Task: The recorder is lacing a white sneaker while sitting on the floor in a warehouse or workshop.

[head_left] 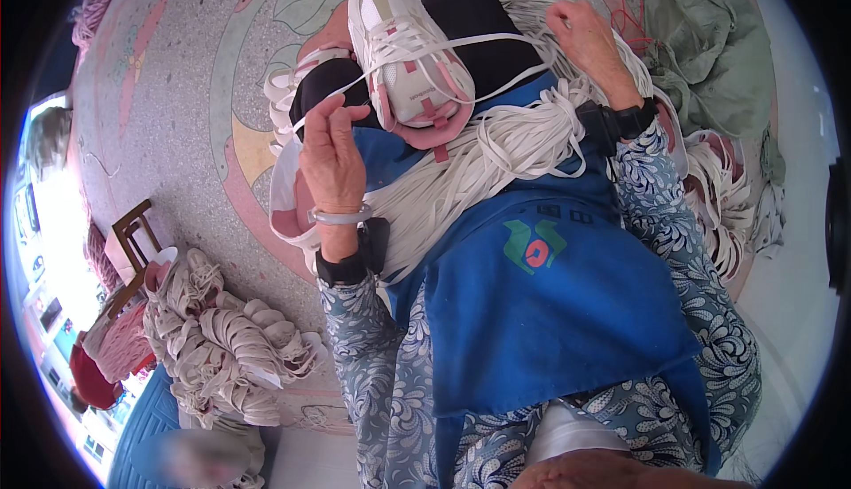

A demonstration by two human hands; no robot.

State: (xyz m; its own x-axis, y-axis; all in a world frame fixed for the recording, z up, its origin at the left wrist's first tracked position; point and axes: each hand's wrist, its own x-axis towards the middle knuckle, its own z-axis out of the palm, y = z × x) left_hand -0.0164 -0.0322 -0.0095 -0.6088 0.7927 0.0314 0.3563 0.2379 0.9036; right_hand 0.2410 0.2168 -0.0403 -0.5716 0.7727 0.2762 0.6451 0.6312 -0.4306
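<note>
A white and pink sneaker (417,103) rests on my lap with its toe pointing away from me. Its white shoelace (496,39) is partly threaded, and loose lengths run out to both sides. At the left, my left hand (332,161) has thumb and fingers closed on one length beside the shoe's collar. Farther out on the right, my right hand (589,46) is curled, and the other length leads up to its fingers. A thick bundle of white shoelaces (479,165) lies across my blue apron (550,312), just behind the shoe's heel.
Other sneakers (292,196) stand beside my legs on the left, and more shoes (714,192) on the right. Several shoes are heaped on the floor (235,329) at the lower left, near a wooden stool (133,232). Green cloth (709,46) lies at the far right.
</note>
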